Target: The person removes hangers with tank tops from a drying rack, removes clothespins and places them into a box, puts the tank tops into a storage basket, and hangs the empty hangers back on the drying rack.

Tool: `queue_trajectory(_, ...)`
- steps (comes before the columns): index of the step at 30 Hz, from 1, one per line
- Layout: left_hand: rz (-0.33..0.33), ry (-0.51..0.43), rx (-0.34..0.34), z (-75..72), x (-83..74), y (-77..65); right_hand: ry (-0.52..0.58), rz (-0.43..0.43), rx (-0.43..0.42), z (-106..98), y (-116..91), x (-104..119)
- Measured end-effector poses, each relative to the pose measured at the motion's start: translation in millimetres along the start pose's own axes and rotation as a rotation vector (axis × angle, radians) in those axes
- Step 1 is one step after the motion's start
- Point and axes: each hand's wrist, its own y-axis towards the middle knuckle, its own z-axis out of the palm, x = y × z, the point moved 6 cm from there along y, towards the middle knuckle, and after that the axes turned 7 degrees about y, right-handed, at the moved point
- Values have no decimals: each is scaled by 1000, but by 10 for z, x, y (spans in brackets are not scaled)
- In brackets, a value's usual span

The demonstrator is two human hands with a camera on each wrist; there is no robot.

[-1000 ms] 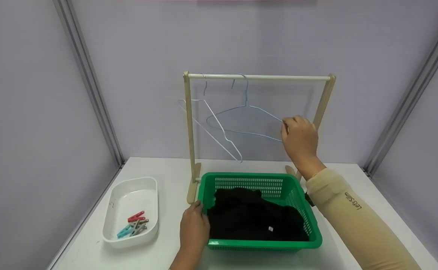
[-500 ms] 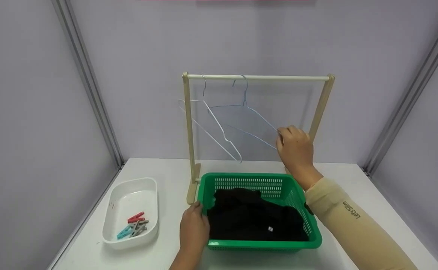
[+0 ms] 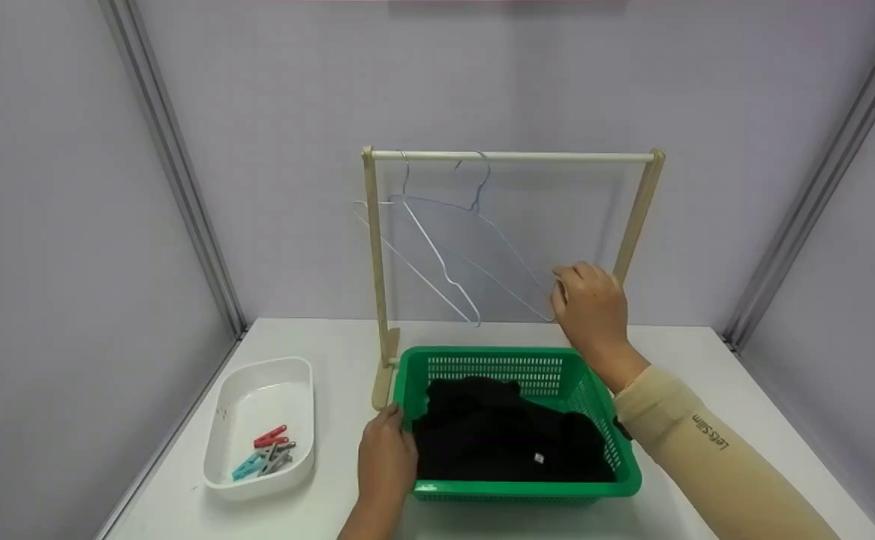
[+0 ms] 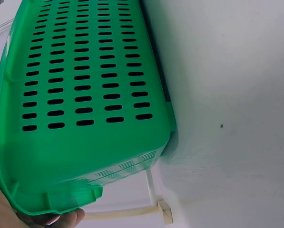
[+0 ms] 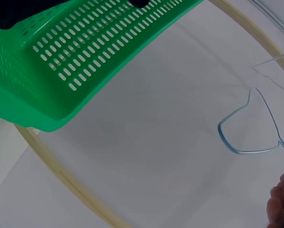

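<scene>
In the head view my left hand (image 3: 387, 454) grips the left rim of the green basket (image 3: 527, 489); in the left wrist view its fingers (image 4: 71, 219) curl under the basket's rim. Black folded cloth (image 3: 497, 431) with a small white tag lies inside. My right hand (image 3: 592, 309) is raised beside the right end of a blue wire hanger (image 3: 511, 250), fingers loosely bent. The right wrist view has that hanger's rounded end (image 5: 221, 133) apart from the fingers (image 5: 275, 209). The hanger's hook is over the rack's rail, and its body is turned at an angle.
A wooden rack (image 3: 512, 157) stands behind the basket. Toward its left post, a white wire hanger (image 3: 445, 271) hangs from the rail. A white tray (image 3: 216, 420) with red, blue and grey clothespins (image 3: 269, 450) stands on the left of the white table. Grey walls surround the table.
My right hand has come down and toward me, and its fingers have left the blue hanger. The hanger's right end has swung down and forward. My left hand stays on the basket.
</scene>
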Motion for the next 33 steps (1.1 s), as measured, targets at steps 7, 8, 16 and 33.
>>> queue_trajectory(7, 0, 4, 6, -6, 12, 9, -21, -41, -10, -33, -109, 8)
queue_trajectory(8, -2, 5, 9, -3, 14, 10, -22, -51, -17, -36, -127, 4)
queue_trajectory(16, -24, 11, 21, 12, 29, 10, -30, -103, -12, -56, -290, -7)
queue_trajectory(33, 41, 10, -13, -61, -23, -19, -4, -109, 17, -149, -594, -44)
